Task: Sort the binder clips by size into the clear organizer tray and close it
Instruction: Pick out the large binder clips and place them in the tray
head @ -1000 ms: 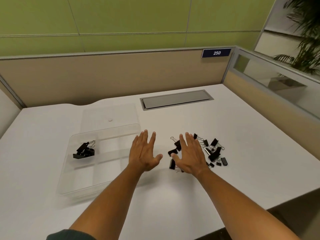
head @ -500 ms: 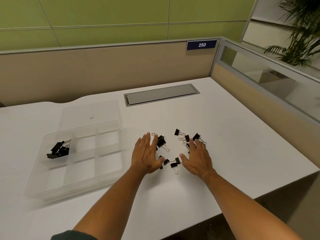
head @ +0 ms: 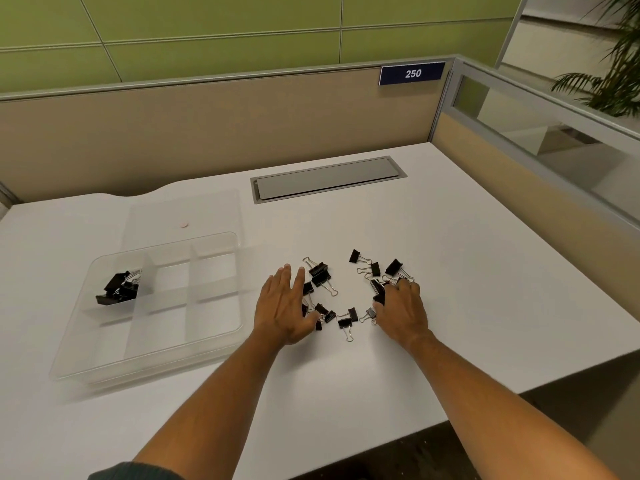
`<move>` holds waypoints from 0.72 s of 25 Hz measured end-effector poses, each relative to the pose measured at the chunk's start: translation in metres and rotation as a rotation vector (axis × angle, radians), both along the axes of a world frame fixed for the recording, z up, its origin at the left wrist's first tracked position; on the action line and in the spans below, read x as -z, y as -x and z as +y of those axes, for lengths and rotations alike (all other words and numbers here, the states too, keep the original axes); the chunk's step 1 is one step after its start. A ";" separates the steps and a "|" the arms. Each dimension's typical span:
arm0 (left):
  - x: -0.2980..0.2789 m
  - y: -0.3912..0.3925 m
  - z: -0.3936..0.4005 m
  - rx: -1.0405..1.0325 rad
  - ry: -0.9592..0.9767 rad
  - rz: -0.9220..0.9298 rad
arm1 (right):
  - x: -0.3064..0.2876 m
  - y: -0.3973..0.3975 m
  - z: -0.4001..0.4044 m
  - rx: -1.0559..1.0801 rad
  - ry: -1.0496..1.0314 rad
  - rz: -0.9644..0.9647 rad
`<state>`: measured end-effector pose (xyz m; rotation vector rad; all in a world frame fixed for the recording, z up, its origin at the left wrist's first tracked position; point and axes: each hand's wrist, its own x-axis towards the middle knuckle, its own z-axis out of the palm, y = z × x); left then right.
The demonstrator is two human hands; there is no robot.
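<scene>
Several black binder clips (head: 319,274) of mixed sizes lie scattered in a loose ring on the white desk (head: 467,289). My left hand (head: 285,306) lies flat with straight fingers on the ring's left side, covering a few clips. On the ring's right side, my right hand (head: 401,311) has curled fingers and pinches a black clip (head: 378,292) between thumb and forefinger. The clear organizer tray (head: 104,262) stands open to the left. A few large clips (head: 117,289) fill its back left compartment; its other compartments show nothing.
The tray's clear lid (head: 207,211) lies flat behind it with a small round knob (head: 184,224) on top. A grey cable hatch (head: 329,180) is set into the desk further back. Beige partitions close off the back and right. The desk's front edge runs near my right forearm.
Both hands have spread the pile of clips apart into a ring. My right hand's fingers, flat before, have curled onto a clip. My left hand stays flat.
</scene>
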<state>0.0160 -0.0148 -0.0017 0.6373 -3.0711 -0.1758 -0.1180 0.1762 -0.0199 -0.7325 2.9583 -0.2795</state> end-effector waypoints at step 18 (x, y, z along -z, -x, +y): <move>-0.033 -0.022 -0.034 0.008 0.002 0.156 | -0.050 -0.015 -0.059 0.093 0.488 -0.219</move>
